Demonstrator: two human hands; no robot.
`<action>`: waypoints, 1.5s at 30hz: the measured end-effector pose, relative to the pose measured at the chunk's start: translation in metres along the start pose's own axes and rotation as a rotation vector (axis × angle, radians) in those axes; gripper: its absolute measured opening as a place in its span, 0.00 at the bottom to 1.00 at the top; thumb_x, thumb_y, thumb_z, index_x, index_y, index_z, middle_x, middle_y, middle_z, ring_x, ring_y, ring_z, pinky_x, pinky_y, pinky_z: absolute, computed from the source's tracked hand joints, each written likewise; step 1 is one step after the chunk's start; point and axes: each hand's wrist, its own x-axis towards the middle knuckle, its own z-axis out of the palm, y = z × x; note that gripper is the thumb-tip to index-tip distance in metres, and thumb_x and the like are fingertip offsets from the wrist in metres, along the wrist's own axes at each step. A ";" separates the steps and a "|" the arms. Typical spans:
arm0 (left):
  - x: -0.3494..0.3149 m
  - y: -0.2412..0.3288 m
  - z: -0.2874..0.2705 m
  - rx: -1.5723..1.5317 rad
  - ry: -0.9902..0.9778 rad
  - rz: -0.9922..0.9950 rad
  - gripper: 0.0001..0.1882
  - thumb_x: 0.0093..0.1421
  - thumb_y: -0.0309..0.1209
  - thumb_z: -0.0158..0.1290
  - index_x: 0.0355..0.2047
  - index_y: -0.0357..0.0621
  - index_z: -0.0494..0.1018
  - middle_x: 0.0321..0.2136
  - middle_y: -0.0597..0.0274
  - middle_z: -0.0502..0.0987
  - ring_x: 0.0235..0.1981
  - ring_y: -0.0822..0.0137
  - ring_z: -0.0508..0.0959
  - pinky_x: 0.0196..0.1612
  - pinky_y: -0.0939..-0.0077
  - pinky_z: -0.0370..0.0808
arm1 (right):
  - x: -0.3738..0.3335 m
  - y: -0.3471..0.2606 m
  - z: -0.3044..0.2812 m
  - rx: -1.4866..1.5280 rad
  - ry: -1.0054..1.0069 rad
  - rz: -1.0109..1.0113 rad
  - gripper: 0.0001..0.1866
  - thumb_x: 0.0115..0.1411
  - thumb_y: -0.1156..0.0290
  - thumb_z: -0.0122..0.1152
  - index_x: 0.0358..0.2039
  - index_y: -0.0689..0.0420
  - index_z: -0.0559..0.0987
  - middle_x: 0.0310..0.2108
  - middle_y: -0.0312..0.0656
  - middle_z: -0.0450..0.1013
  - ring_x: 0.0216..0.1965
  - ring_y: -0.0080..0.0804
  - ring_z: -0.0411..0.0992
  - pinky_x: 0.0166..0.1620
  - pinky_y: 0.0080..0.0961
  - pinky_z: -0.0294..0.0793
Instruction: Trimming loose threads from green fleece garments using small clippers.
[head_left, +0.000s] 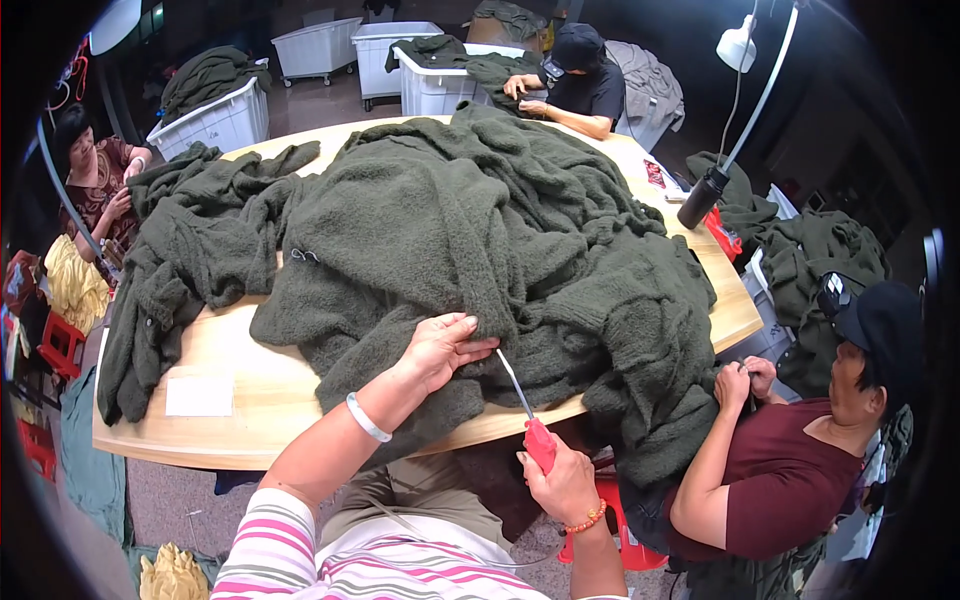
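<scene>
Knit garment: dark green, fuzzy, matte, rumpled into thick folds.

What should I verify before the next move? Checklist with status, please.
1. Right hand has a grip on the red-handled tool: ok, wrapped around the handle.
2. Left hand at the dark green garments: ok, fingers on the fabric; firmness cannot tell.
3. Metal shaft tip clear of the left fingers: not ok, it ends right beside the fingertips.
4. Tip touching fabric: cannot tell.
5. Garments spread flat on the table: not ok, heaped in folds.
6. Nearest co-worker's hands clear of the tool: ok, well off to the right.
</scene>
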 end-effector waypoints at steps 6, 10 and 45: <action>0.002 -0.004 -0.008 -0.016 0.010 0.005 0.09 0.66 0.29 0.49 0.41 0.36 0.71 0.43 0.49 0.78 0.44 0.48 0.80 0.52 0.53 0.76 | 0.007 -0.004 0.000 0.021 -0.047 -0.035 0.14 0.58 0.60 0.61 0.38 0.58 0.75 0.21 0.55 0.75 0.27 0.58 0.74 0.32 0.49 0.73; 0.002 -0.007 -0.012 -0.033 -0.003 0.009 0.08 0.67 0.30 0.49 0.40 0.37 0.71 0.41 0.50 0.78 0.45 0.48 0.80 0.51 0.54 0.77 | 0.021 -0.010 -0.002 -0.004 -0.004 -0.052 0.15 0.58 0.60 0.60 0.38 0.58 0.75 0.21 0.56 0.74 0.27 0.59 0.74 0.33 0.50 0.73; -0.019 0.024 0.017 0.398 0.063 0.135 0.12 0.65 0.32 0.53 0.24 0.45 0.68 0.18 0.65 0.74 0.14 0.79 0.73 0.14 0.89 0.66 | 0.001 -0.007 -0.020 0.003 -0.020 -0.104 0.13 0.56 0.67 0.63 0.40 0.60 0.77 0.21 0.48 0.76 0.24 0.46 0.77 0.31 0.35 0.75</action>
